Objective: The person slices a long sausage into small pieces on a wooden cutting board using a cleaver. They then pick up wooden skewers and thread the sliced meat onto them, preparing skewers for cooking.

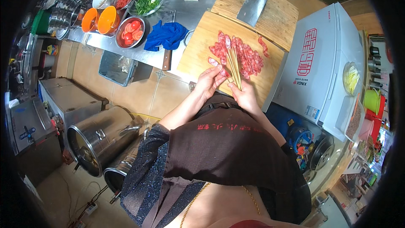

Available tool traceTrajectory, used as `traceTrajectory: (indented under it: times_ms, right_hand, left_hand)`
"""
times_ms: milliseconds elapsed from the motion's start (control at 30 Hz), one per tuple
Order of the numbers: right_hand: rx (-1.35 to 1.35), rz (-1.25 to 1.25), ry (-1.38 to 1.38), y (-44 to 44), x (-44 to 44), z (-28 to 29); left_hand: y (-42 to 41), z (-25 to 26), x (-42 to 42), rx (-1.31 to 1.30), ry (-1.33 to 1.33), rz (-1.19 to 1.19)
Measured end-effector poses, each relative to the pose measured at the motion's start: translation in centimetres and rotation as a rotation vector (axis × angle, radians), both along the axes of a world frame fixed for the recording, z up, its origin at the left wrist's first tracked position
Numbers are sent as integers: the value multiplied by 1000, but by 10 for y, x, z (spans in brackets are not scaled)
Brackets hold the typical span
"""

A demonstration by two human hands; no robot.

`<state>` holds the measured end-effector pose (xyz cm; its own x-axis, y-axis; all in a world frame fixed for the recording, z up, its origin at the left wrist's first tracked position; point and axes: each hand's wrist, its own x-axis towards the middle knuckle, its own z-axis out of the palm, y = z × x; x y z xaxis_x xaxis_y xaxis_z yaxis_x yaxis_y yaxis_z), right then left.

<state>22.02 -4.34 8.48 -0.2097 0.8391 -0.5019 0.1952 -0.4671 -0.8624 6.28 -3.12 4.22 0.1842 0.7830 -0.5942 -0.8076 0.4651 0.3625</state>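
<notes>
My left hand (208, 81) pinches a slice of red, fat-flecked cured sausage (224, 72) at the near side of a wooden cutting board (196, 46). Just to its right, my right hand (244, 94) grips the near ends of several thin bamboo skewers (233, 61). The skewers' far ends rest over a pile of sliced sausage (250, 57). One loose slice (212, 61) lies by my left fingertips. Whether a skewer passes through the held slice is hard to see. A curled sausage end (263, 47) sits apart at the board's right.
A cleaver (253, 5) lies on a second board (281, 12) behind. Left on the steel counter (104, 41) are a blue cloth (166, 35), a brown-handled knife (167, 59) partly under it, a bowl of tomatoes (130, 33) and orange bowls (108, 20). A white freezer (311, 60) stands at right.
</notes>
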Motion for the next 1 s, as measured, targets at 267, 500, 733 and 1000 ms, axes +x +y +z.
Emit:
traceTrajectory:
  times_ms: [267,500,733,1000]
  right_hand:
    - [69,-105,20,-6,1,-11]
    - [-82,-192,80,4,16,20]
    - [5,-273,85,3,27,26]
    - [57,-249,54,-7,34,19]
  left_hand:
    - [-10,10,16,-19,-10,-120]
    - [24,13,-6,126,254,-246]
    - [106,-22,-49,432,1468,-198]
    - [150,-14,-19,463,1813,-452]
